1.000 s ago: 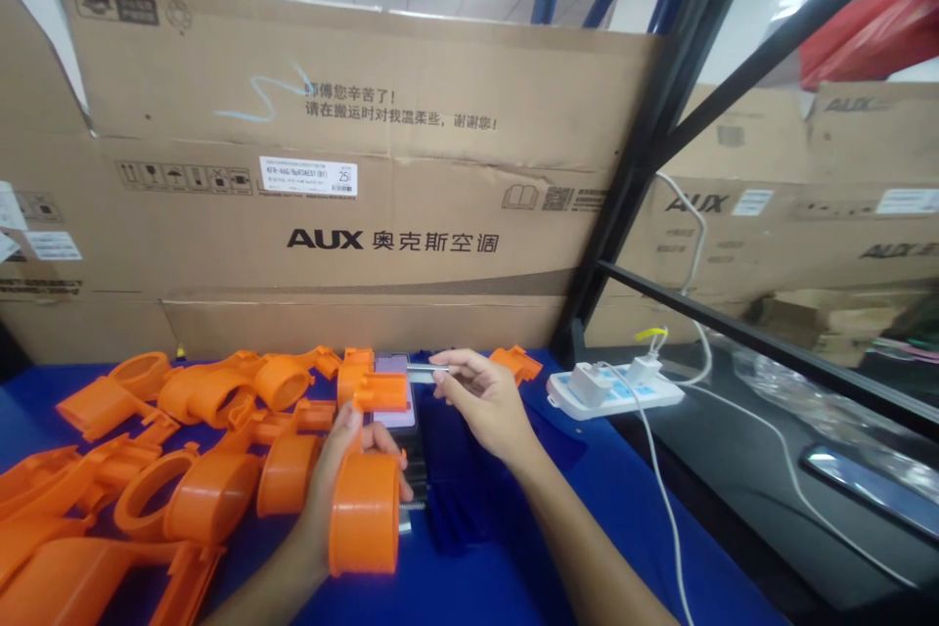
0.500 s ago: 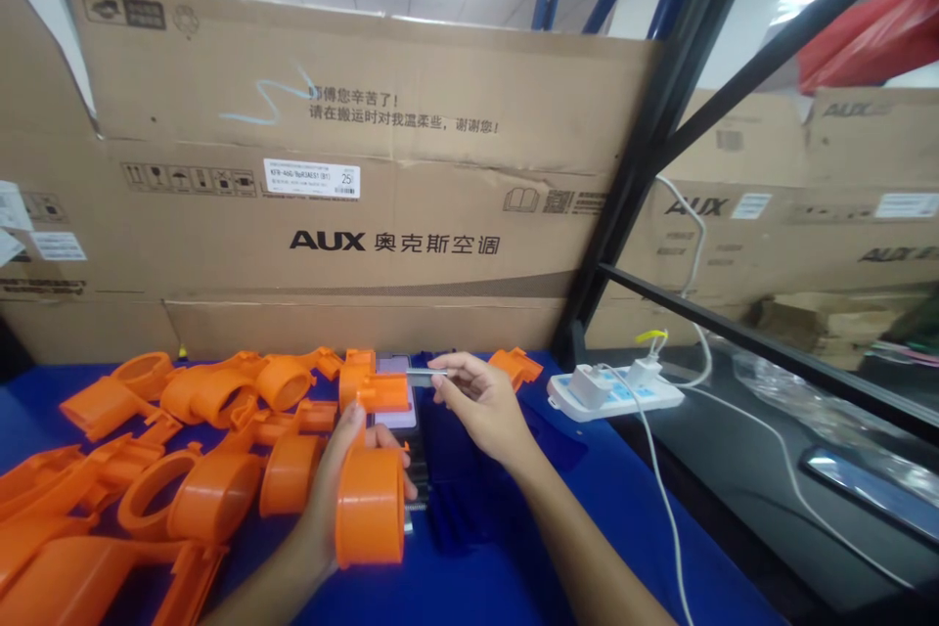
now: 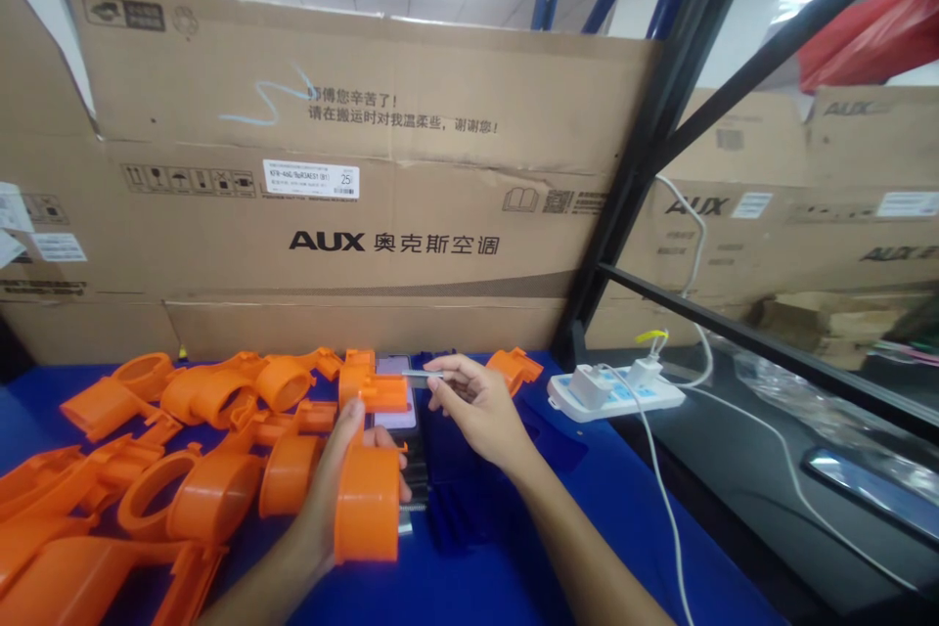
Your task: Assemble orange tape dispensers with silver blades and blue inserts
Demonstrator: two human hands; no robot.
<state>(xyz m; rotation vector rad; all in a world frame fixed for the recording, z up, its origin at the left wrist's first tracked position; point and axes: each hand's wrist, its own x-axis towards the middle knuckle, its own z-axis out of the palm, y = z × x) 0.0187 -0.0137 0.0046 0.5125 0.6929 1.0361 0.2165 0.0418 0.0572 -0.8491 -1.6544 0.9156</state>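
My left hand [image 3: 335, 469] is closed around an orange plastic part [image 3: 367, 504], which has a wide round collar at the bottom and a tube-like arm at the top. My right hand [image 3: 475, 401] pinches a thin ribbed metal rod [image 3: 424, 374] between thumb and fingers. The rod lies level, its left tip at the upper edge of the orange arm's end; whether it enters the part I cannot tell. Behind the left hand lie a phone-like device with a pale screen [image 3: 396, 419] and, partly hidden, another ribbed metal piece [image 3: 413, 508].
Several more orange parts [image 3: 212, 499] cover the left of the blue table surface [image 3: 506, 548]. One orange part [image 3: 514, 369] lies beyond my right hand. A white power strip [image 3: 614, 396] with cables sits at right by a black rack post [image 3: 623, 186]. Cardboard [image 3: 396, 279] stands behind.
My right hand has shifted slightly left with the metal rod, bringing its tip over the orange arm's end. The orange part's lower collar has turned slightly in my left hand.
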